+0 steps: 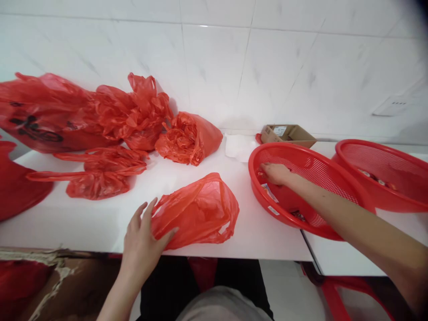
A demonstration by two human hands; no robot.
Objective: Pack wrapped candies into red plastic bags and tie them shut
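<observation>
A red plastic bag [197,214] lies on its side on the white table, its mouth and handles toward the right. At its closed left end is my left hand [143,234], fingers spread, the thumb against the plastic. My right hand [276,173] reaches down inside a red perforated plastic basket [307,156], near its left wall. Its fingertips point down and are partly hidden, so I cannot tell whether they grip anything. Below that hand, a small printed packet [269,192] rests in the basket. More small wrapped items [297,216] show lower down, partly behind my forearm.
A second red basket [384,156] holding small items stands at the right. Behind the first are a small cardboard box [290,133] and white paper [239,147]. Along the wall at left sit a rolled bundle of red bags [190,138], tied bags [103,174] and large filled bags [50,116].
</observation>
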